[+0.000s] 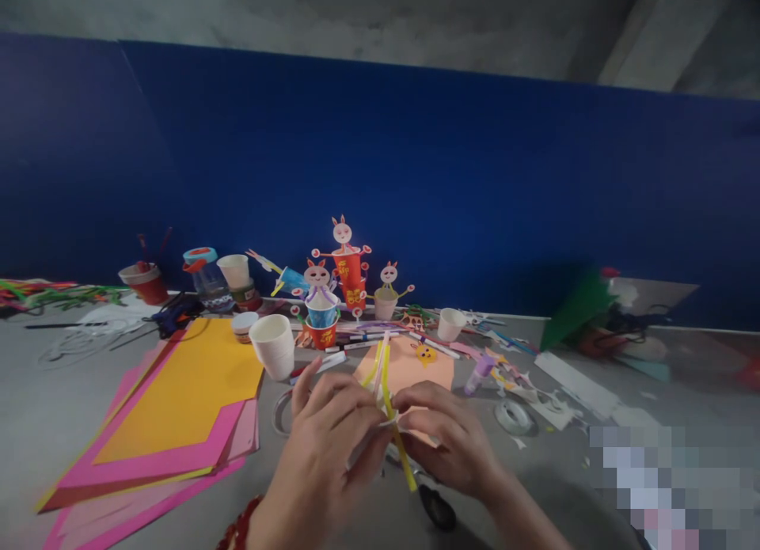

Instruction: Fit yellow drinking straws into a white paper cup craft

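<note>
My left hand (336, 431) is closed around a white object, apparently a small paper cup, mostly hidden by the fingers. My right hand (448, 435) pinches a yellow strip (405, 461) against the cup's rim. The strip's lower end hangs down between the hands. More yellow and pale pink strips (385, 360) stick up beyond the fingers. Peach paper (436, 373) lies behind, with a yellow animal-face cutout (425, 353) on it. Under my right hand shows a black handle loop (438, 509), seemingly of scissors.
Coloured paper sheets (172, 392) are stacked at left, beside a white cup (274, 348). Rabbit-faced cup figures (349, 277) stand at the back before a blue panel (416, 170). A purple glue stick (480, 374), a tape roll (514, 417) and paper scraps lie at right.
</note>
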{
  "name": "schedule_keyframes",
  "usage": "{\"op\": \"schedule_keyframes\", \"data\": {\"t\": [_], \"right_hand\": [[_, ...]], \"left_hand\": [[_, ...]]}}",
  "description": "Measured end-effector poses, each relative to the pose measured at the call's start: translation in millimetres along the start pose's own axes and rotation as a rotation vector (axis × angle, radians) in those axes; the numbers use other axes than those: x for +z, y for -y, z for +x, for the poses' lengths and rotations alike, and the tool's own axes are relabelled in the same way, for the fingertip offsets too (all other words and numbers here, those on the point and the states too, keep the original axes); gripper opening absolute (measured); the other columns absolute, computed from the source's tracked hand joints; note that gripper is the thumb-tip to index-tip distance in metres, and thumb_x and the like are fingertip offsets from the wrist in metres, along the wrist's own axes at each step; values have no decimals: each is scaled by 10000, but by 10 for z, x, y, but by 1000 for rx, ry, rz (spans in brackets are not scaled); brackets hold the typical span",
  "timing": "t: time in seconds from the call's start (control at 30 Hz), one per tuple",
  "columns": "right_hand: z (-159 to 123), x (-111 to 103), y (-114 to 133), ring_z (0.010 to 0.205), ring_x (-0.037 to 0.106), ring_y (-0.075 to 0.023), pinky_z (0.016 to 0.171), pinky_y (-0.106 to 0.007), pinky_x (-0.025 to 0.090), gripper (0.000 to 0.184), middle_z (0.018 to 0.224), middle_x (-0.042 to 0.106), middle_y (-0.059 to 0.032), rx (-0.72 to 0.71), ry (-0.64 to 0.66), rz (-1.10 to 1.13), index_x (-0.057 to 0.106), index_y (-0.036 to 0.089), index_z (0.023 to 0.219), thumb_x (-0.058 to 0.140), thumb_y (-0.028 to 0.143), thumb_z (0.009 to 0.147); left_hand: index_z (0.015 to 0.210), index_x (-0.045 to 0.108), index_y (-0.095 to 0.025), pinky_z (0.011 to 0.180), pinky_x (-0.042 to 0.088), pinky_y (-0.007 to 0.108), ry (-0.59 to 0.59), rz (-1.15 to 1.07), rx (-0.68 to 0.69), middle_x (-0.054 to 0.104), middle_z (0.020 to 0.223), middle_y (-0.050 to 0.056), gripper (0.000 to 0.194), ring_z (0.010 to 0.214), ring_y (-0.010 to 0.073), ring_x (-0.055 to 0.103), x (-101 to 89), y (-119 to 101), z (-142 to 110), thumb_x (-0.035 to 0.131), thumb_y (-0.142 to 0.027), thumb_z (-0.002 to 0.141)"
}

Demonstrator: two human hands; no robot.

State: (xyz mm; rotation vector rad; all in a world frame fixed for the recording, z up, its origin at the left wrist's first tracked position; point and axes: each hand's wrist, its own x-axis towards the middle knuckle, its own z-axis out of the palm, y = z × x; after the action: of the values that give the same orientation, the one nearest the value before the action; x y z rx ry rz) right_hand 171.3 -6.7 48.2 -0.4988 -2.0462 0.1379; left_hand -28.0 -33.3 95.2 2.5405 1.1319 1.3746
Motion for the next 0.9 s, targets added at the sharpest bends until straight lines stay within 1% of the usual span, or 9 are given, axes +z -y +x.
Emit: {"op": "schedule_keyframes", "data": {"t": [0.07, 0.2, 0.3, 0.37, 0.53, 0.7, 0.8, 0.9], "right_hand": [[-19, 16, -17, 958, 660, -182, 827, -313, 530, 212, 1048, 694, -83, 34, -7, 70, 556, 240, 1125, 602, 178, 928], [-19, 18, -21, 974, 673, -180, 848, -304, 525, 184, 1042, 707, -74, 90, -4, 139, 589, 241, 1095, 634, 202, 922], [6, -9, -5, 969, 678, -179, 848, -305, 532, 163, 1036, 705, -74, 90, -33, 190, 610, 243, 1080, 637, 206, 924], [26, -35, 4, 970, 680, -183, 843, -311, 539, 168, 1040, 705, -79, 77, -29, 198, 618, 243, 1088, 636, 205, 925], [44, -74, 3, 964, 683, -197, 823, -330, 556, 243, 1056, 717, -94, 4, 8, 101, 609, 253, 1138, 638, 175, 910], [23, -58, 31, 947, 696, -199, 812, -326, 567, 320, 1081, 722, -122, -91, -65, 3, 594, 236, 1208, 611, 129, 907], [23, -52, 75, 925, 706, -187, 802, -307, 567, 289, 1083, 723, -107, -60, -87, -25, 599, 255, 1185, 595, 138, 920], [36, -46, 105, 890, 695, -182, 781, -306, 563, 204, 1052, 712, -90, -25, -96, -4, 630, 263, 1095, 586, 152, 929]], "left_hand": [[825, 675, -279, 1132, 212, 446, -9, 15, 19, 741, 810, -50, 130, 849, 187, 614, 9, 10, -7, 642, -157, 857], [818, 675, -278, 1162, 180, 461, -3, 35, 31, 753, 823, -50, 134, 867, 189, 627, 11, 13, -5, 634, -156, 853], [836, 669, -281, 1165, 173, 454, -1, 22, 50, 768, 850, -64, 139, 913, 188, 646, 2, 1, 6, 647, -143, 843], [849, 667, -283, 1162, 179, 445, -2, 16, 52, 775, 863, -72, 157, 930, 183, 657, -5, -9, 15, 648, -127, 844], [839, 664, -271, 1187, 154, 450, -20, 12, 56, 778, 836, -68, 155, 902, 177, 679, -15, -34, 30, 644, -117, 845], [805, 658, -269, 1189, 187, 453, -38, -19, 58, 778, 805, -76, 152, 867, 166, 686, -5, -65, 22, 636, -131, 864], [812, 656, -271, 1183, 208, 439, -48, -32, 58, 778, 807, -87, 155, 863, 156, 682, -9, -80, 20, 643, -126, 865], [834, 662, -275, 1172, 229, 416, -44, -30, 58, 779, 813, -91, 151, 865, 150, 681, -27, -91, 35, 669, -125, 851]]}}
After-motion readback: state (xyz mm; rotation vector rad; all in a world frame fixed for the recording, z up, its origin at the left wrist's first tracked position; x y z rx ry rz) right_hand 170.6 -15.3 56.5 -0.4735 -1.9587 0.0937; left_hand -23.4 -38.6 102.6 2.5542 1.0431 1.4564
